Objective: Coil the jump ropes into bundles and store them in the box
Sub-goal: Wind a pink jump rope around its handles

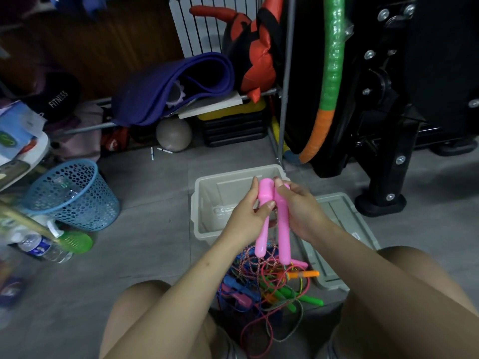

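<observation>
The left hand point(250, 211) has thumb and fingers curled around one pink handle point(262, 218), and the right hand point(300, 211) grips the other pink handle point(282, 229) beside it, both handles held upright over the near edge of the grey box point(207, 203). Their cord drops straight down into the tangled heap of jump ropes point(269, 286) on the floor between the person's knees, and that is where I think the trouble lies: pull up or start winding now and the cord may drag neighbouring ropes along, or knot tighter. The handles also look smooth, so one could slip while the cord is wound. Counting: two pink handles in hand, one box, which looks to hold no ropes yet, and one lid point(337, 229) lying just to its right. In the heap I make out an orange handle point(303, 274), green handles point(298, 297) and blue handles point(238, 291), but how many ropes that makes I cannot tell.
</observation>
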